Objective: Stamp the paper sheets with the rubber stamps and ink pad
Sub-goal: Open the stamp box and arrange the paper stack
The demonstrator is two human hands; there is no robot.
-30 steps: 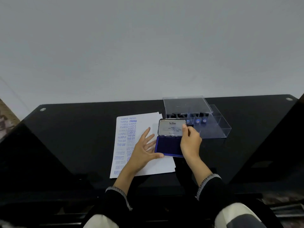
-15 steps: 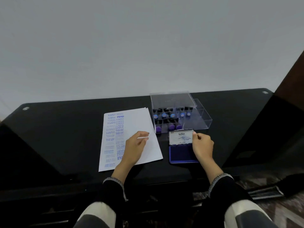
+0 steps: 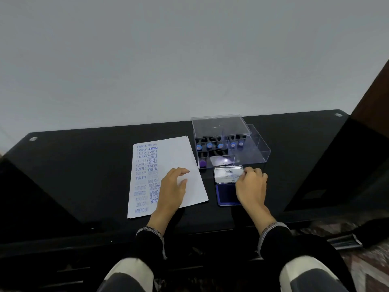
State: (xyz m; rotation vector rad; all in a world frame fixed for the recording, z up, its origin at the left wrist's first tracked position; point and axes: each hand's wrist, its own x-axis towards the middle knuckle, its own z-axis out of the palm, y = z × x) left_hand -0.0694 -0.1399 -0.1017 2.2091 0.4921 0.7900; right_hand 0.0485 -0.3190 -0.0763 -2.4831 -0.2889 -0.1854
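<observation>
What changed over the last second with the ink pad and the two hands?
The ink pad went from lying on the paper to the table right of it, in front of the stamp box. The right hand kept hold of its open lid. The left hand let go of the pad and now rests on the paper. Paper and box stayed put.

On the desk (image 3: pixel 84 165), the paper sheets (image 3: pixel 179 157) lie left of the ink pad (image 3: pixel 226 193). The stamp box (image 3: pixel 252 148) stands behind the ink pad, with the rubber stamps (image 3: pixel 209 145) inside it.
</observation>
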